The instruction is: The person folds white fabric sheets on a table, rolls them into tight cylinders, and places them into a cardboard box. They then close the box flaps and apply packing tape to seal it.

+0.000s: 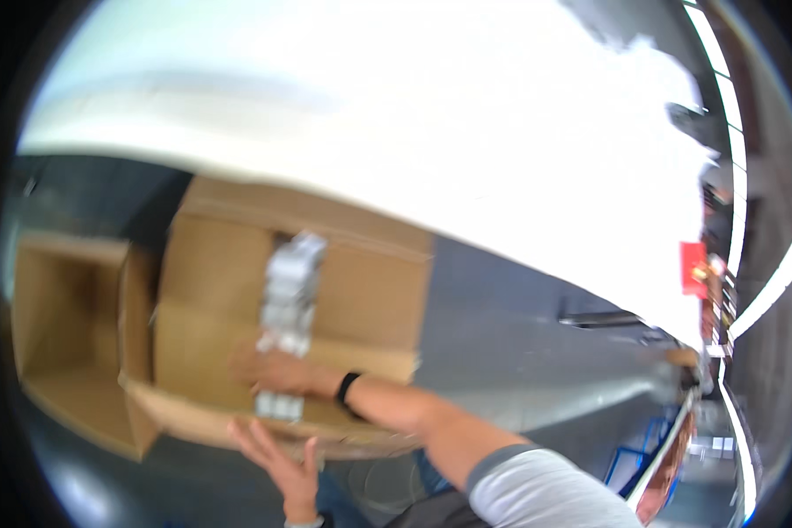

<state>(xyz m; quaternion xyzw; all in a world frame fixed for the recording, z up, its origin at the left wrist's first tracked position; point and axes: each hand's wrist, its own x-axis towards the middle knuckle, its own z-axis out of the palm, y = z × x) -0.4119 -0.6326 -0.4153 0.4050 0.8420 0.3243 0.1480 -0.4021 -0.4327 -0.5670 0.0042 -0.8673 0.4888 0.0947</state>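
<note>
A large open cardboard box [211,326] stands on the floor below the white table. Inside it a row of small silvery-white packs [289,290] runs from the far wall toward the near wall. My right hand [277,370], with a black band on its wrist, reaches into the box over the near part of this row. Motion blurs its fingers, so whether they grip a pack is unclear. Just outside the near wall, my left hand [282,462] is held with its fingers spread and nothing in it.
A smaller open cardboard box [70,378] stands left of the large one. The long white table [396,114] spans the far side, glaring bright. A red item [693,268] shows at its right end. Grey floor [502,299] lies right of the large box.
</note>
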